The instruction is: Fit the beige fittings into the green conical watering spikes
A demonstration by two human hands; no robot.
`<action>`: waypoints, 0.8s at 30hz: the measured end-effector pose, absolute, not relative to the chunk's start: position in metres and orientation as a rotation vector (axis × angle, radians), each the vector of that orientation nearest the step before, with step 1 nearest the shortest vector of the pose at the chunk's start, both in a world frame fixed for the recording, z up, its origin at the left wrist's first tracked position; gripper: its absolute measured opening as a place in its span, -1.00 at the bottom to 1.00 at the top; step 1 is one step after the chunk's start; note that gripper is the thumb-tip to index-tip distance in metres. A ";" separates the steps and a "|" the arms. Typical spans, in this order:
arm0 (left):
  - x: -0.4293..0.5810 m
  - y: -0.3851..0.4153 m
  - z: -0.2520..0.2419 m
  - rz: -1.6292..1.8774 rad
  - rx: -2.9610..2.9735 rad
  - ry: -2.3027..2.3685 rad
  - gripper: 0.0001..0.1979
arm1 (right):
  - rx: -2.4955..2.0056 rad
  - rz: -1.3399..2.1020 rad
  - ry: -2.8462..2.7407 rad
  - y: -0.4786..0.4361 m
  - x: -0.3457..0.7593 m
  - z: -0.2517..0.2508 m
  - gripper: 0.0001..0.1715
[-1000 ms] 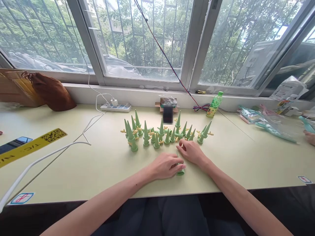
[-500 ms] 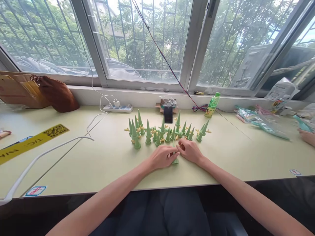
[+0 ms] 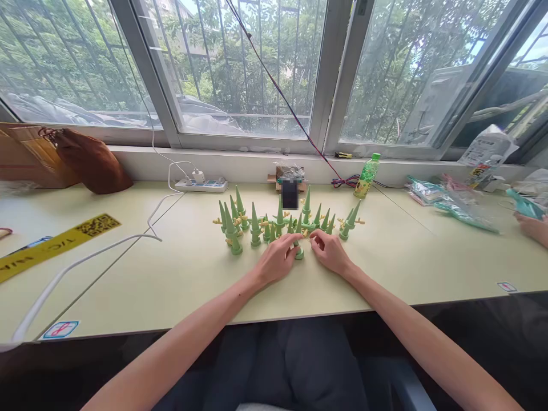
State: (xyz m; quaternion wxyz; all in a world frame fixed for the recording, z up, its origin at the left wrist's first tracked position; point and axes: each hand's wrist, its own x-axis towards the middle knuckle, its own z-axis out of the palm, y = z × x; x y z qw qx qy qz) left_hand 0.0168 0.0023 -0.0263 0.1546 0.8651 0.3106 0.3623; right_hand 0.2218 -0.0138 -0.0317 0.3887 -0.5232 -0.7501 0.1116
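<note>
My left hand (image 3: 278, 260) is closed around a green cone-shaped piece with a round base (image 3: 299, 254), which stands on the table. My fingers cover part of it. Just to its right is my right hand (image 3: 330, 251), fingers curled together at the tips, a little apart from that piece. Whatever those fingertips may hold is too small to make out. Beyond both hands stand several green cone pieces (image 3: 254, 225), some with small yellow pegs (image 3: 359, 221) sticking out sideways. Another tall green cone (image 3: 231, 225) is at the cluster's left.
At the back are a power strip (image 3: 205, 186), a small box with clear wrap (image 3: 282, 176) and a green-capped bottle (image 3: 367, 177). Plastic bags (image 3: 462, 214) lie to the right, near another person's hand (image 3: 533, 227). A white cable (image 3: 85, 264) and yellow strip (image 3: 55, 246) cross the left side.
My left hand has moved forward with the green cone piece, closer to the cluster. My right hand has come away from my left, leaving a gap. The view has shifted slightly.
</note>
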 end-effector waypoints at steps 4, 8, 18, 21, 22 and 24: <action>0.017 0.005 -0.025 1.022 2.441 0.900 -0.72 | -1.275 0.278 -1.908 -0.015 0.220 -0.032 -0.86; 0.017 0.005 -0.021 0.987 2.397 0.855 -0.72 | -1.200 0.264 -1.942 -0.017 0.218 -0.030 -0.87; 0.014 0.005 -0.018 0.961 2.402 0.835 -0.77 | -1.096 0.176 -1.971 -0.022 0.214 -0.028 -0.89; 0.014 0.005 -0.018 0.972 2.395 0.832 -0.72 | -1.113 0.153 -1.959 -0.022 0.214 -0.029 -0.87; 0.014 0.005 -0.019 0.984 2.383 0.819 -0.68 | -1.118 0.148 -1.955 -0.021 0.214 -0.030 -0.87; 0.014 0.004 -0.019 1.006 2.355 0.784 -0.59 | -1.125 0.143 -1.949 -0.021 0.215 -0.031 -0.87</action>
